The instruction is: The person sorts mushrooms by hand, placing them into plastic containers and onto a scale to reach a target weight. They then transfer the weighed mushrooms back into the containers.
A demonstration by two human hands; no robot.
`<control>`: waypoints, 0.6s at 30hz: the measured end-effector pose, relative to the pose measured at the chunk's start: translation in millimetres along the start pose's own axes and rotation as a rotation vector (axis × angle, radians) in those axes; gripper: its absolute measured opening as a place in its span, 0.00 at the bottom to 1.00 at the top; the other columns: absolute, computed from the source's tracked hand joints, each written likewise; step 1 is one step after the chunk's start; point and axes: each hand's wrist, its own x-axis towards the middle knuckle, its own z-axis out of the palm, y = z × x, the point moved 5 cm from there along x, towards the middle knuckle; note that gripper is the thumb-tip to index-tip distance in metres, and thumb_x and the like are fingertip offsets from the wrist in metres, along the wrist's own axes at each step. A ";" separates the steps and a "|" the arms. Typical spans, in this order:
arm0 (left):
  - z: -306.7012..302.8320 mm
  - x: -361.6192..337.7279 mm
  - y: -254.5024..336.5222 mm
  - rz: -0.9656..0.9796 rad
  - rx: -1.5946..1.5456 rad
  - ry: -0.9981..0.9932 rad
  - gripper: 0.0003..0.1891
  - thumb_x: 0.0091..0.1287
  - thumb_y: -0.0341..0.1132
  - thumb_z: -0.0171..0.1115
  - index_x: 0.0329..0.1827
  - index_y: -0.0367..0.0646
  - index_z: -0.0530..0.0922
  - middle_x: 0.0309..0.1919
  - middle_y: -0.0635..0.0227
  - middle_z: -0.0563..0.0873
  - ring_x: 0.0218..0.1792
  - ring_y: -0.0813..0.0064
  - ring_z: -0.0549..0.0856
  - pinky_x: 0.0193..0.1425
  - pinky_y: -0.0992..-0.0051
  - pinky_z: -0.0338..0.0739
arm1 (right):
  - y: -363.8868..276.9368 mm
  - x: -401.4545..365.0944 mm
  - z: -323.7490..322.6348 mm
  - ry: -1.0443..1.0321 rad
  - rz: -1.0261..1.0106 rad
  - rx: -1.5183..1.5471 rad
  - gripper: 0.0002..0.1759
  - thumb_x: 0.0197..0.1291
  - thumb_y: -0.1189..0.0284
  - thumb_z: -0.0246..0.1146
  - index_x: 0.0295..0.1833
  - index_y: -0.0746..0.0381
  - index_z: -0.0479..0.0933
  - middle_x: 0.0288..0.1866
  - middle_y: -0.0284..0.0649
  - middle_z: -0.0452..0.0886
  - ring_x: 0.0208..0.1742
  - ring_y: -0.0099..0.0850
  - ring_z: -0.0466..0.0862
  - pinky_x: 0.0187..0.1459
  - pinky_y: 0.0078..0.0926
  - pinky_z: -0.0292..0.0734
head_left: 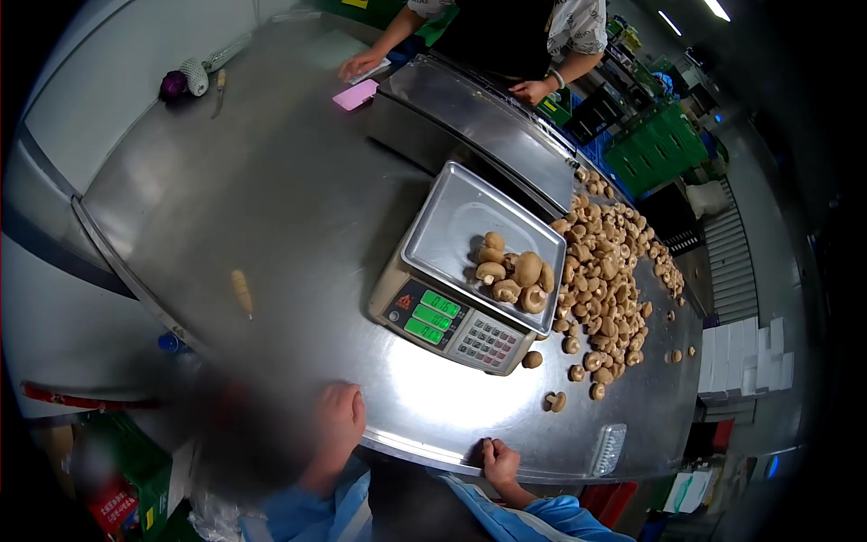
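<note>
My left hand [341,420] rests on the near edge of the steel table [298,208], its fingers curled into a fist. Further right along the same edge lies my right hand [499,462], also closed, with nothing visible in it. Beyond both hands stands a digital scale [452,330] with lit green displays and a keypad. On its metal pan [452,217] sit several brown mushrooms [527,269]. A large heap of mushrooms [605,280] spreads to the right of the scale, and a loose mushroom [555,401] lies nearer my right hand.
A co-worker's hands [363,63] are across the table, near a pink card [356,95] and a raised steel platform [479,108]. Two knives [241,294] [219,95] lie at left. A clear plastic tray [610,449] sits at right; green crates [657,149] stand behind.
</note>
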 end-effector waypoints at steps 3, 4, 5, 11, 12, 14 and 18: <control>-0.5 0.3 1.2 0.003 0.011 0.001 0.05 0.62 0.28 0.62 0.39 0.40 0.82 0.34 0.59 0.86 0.38 0.54 0.84 0.43 0.60 0.79 | -3.0 -0.7 -1.7 -0.013 0.013 0.010 0.17 0.68 0.59 0.60 0.36 0.61 0.83 0.27 0.53 0.82 0.29 0.53 0.84 0.33 0.45 0.78; -0.8 0.5 1.8 0.004 0.016 0.002 0.05 0.62 0.28 0.62 0.39 0.40 0.82 0.34 0.59 0.86 0.38 0.54 0.84 0.43 0.60 0.79 | -1.3 -0.2 -0.7 -0.022 0.019 0.011 0.17 0.68 0.59 0.60 0.36 0.61 0.83 0.27 0.53 0.82 0.29 0.53 0.84 0.33 0.44 0.77; -0.7 0.8 2.1 0.003 0.015 0.000 0.05 0.62 0.28 0.62 0.39 0.40 0.82 0.34 0.59 0.86 0.38 0.54 0.84 0.43 0.60 0.79 | 0.0 0.3 -0.4 -0.031 0.024 0.012 0.17 0.68 0.59 0.60 0.36 0.61 0.83 0.26 0.53 0.82 0.29 0.53 0.84 0.33 0.44 0.77; 0.2 -0.3 0.2 -0.009 0.020 -0.011 0.05 0.62 0.28 0.62 0.39 0.39 0.82 0.34 0.59 0.85 0.37 0.53 0.83 0.41 0.59 0.78 | -6.3 -1.0 -2.9 -0.003 0.006 0.058 0.17 0.68 0.60 0.60 0.35 0.62 0.82 0.26 0.53 0.81 0.29 0.53 0.83 0.32 0.43 0.77; -0.2 0.0 0.2 -0.010 0.017 -0.011 0.05 0.62 0.28 0.62 0.39 0.40 0.82 0.34 0.58 0.85 0.37 0.53 0.83 0.41 0.59 0.78 | -6.2 -0.7 -2.8 -0.006 0.007 0.058 0.17 0.68 0.60 0.60 0.34 0.62 0.82 0.25 0.53 0.81 0.28 0.53 0.83 0.32 0.43 0.77; -0.7 0.9 0.9 -0.006 0.013 -0.009 0.05 0.62 0.28 0.62 0.39 0.39 0.82 0.34 0.58 0.85 0.36 0.53 0.83 0.41 0.59 0.78 | -5.2 -0.5 -2.5 -0.010 0.008 0.060 0.17 0.68 0.60 0.60 0.34 0.62 0.81 0.24 0.53 0.80 0.27 0.53 0.83 0.31 0.44 0.76; -1.4 2.1 3.1 0.007 0.018 -0.013 0.04 0.63 0.29 0.62 0.39 0.39 0.82 0.34 0.58 0.85 0.36 0.53 0.83 0.41 0.59 0.78 | -3.3 -0.5 -1.9 0.014 -0.007 0.057 0.17 0.68 0.61 0.61 0.32 0.63 0.81 0.22 0.51 0.80 0.24 0.47 0.82 0.29 0.41 0.75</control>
